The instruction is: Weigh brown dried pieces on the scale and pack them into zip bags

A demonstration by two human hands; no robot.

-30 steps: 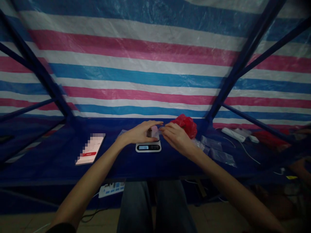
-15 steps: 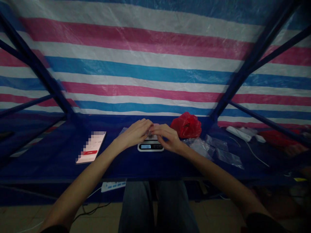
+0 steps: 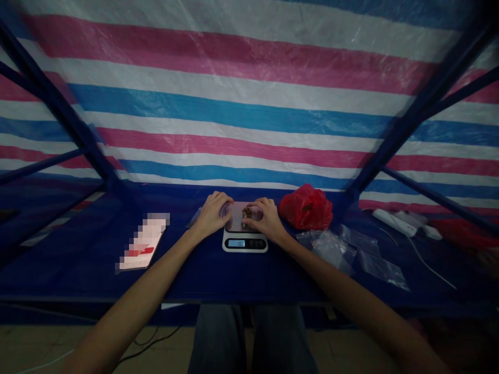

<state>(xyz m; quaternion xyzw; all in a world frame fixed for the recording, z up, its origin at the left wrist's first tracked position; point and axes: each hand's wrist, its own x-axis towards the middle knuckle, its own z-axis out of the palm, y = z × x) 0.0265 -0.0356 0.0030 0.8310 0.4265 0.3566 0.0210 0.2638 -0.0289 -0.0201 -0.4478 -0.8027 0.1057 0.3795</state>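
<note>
A lump (image 3: pixel 247 212) is already set on the lit digital scale (image 3: pixel 245 244); what is left cannot be told. It looks small, brown and bumpy. It is ringed by the right hand (image 3: pixel 268 220); whether it is pinched cannot be seen. The left hand (image 3: pixel 211 214) is curled at the scale's left edge, its hold unclear.

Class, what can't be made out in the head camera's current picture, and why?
All in the head view:
- Brown item: its exact shape; small and partly covered by the right hand.
- Left hand: whether it grips anything; its fingertips are too small to read.
- Phone: the screen text; pixel blocks and blur.
- Red bag: its contents; crumpled plastic hides them.
- Scale: button labels; too small and dark.
</note>
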